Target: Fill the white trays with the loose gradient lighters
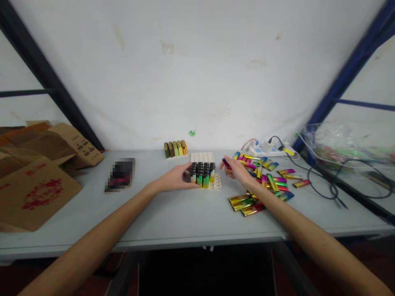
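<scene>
My left hand (176,177) curves around the left end of a white lighter tray (217,182), thumb at the front and fingers behind. Upright lighters (203,175) with black tops fill most of this tray, and several holes show at its right end. In my right hand (236,167) is a dark purple lighter (226,163), pinched just right of the tray. Beside and under my right forearm lies a loose pile of shiny, many-coloured lighters (271,181).
Behind the tray lie another white tray (202,157) with bare holes and a set of upright lighters (175,149). Cardboard boxes (40,181) and a blurred-out dark object (120,174) are at left. A power strip (271,148) and black cable (331,187) lie at right.
</scene>
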Demonstrator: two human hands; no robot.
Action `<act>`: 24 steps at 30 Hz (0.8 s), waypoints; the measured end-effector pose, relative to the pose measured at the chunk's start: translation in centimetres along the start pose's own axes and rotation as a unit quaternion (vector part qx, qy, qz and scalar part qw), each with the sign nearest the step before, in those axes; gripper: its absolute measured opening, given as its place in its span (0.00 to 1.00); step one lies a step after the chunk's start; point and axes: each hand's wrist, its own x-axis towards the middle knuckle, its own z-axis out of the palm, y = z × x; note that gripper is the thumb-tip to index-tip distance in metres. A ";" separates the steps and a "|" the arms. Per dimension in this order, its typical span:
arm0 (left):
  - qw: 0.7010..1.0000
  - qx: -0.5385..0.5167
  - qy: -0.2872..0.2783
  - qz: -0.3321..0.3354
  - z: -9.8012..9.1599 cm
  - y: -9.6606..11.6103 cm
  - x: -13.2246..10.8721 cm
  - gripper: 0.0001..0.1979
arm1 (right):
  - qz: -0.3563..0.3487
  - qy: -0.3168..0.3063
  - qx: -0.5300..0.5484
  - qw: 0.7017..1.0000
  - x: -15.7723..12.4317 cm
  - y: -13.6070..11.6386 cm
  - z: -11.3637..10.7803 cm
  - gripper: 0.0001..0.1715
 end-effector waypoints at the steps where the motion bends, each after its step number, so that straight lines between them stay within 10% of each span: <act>1: 1.000 -0.001 0.001 0.001 0.0 0.0 0.0 0.34 | -0.014 -0.002 0.000 1.000 -0.1 -0.2 0.0 0.34; 11: 1.000 -0.007 0.000 0.007 0.2 -0.5 0.1 0.37 | -0.165 0.015 -0.166 0.972 -1.0 -1.7 -0.5 0.32; 24: 1.000 0.004 0.004 0.005 0.1 -0.3 0.0 0.34 | -0.146 -0.035 -0.220 0.964 -1.9 -1.6 0.5 0.27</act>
